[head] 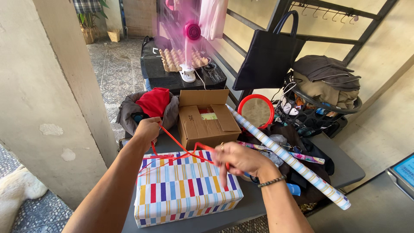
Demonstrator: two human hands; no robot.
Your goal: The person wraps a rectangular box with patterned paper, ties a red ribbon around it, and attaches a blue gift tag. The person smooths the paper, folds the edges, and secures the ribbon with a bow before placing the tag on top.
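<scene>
Now gripping red ribbon (179,149) in both fists: left hand (147,129) pulling it up, right hand (239,159) pinching it above striped wrapped box (185,190) on grey table (345,168), near cardboard box (206,118), paper roll (289,157).

The fan (188,32) is a pink blur, its blades impossible to make out. The left hand (147,130) closes over one end of the red ribbon (179,149), hiding it; the right hand (239,159) covers part of the ribbon too. The wrapped box (185,190) hides the desk (345,168) beneath it. The blue thing (404,170) at the right is cut by the picture's edge.
</scene>
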